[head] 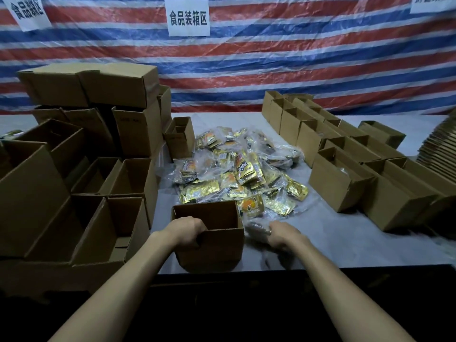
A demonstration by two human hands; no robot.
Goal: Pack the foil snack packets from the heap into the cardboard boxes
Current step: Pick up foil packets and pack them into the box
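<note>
Fingers [199, 225] of the left hand [188, 230] curled over the cardboard box [222, 245] rim, right hand [283, 235] closed on a blurred packet [256, 229] just beside it, heap [237, 169] behind.

Your backdrop is a sheet [296, 58] striped red, white and blue. The signs [188, 17] on it are white with black characters. Your boxes [340, 183], left and right, are plain brown cardboard, as is the near box [222, 245]. The packets [244, 169] in the middle are shiny gold with orange patches, some under clear film. The table cover [333, 238] is pale grey.
</note>
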